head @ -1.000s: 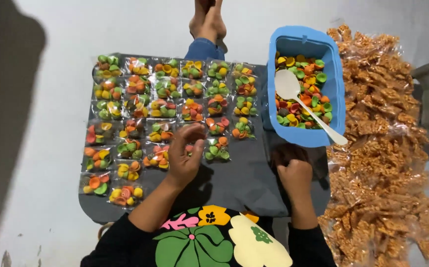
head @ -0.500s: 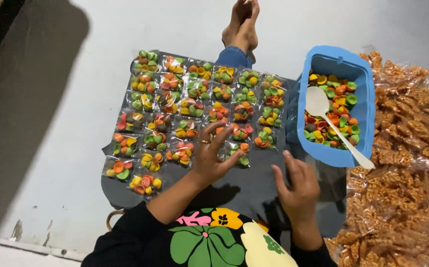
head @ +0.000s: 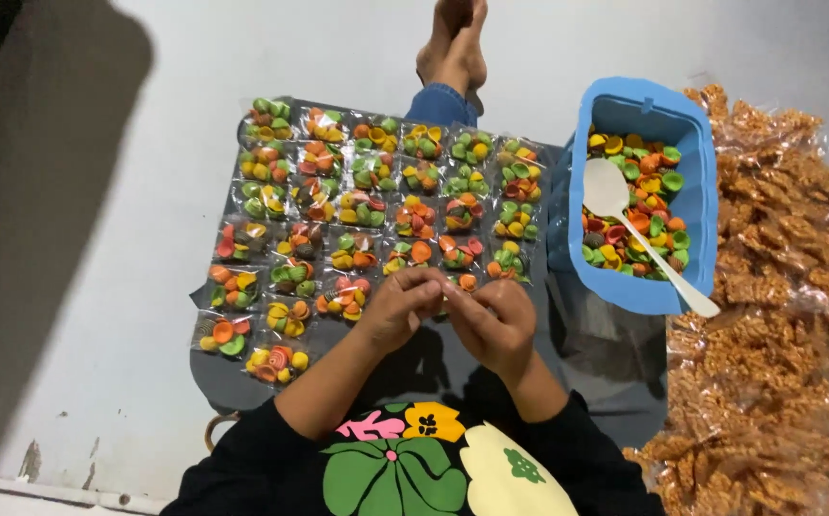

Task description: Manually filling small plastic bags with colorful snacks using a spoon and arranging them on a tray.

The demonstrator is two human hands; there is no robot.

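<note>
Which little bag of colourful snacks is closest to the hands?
The small clear packet at the near end of the fifth column, with orange pieces. It sits right at the fingertips of both hands, left hand and right hand; the others lie farther off.

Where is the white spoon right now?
In the head view the white spoon lies on the colourful snacks in the blue tub, on the right, beside the orange snack bags.

Blue tub (head: 696, 196), white spoon (head: 625, 218)
</note>
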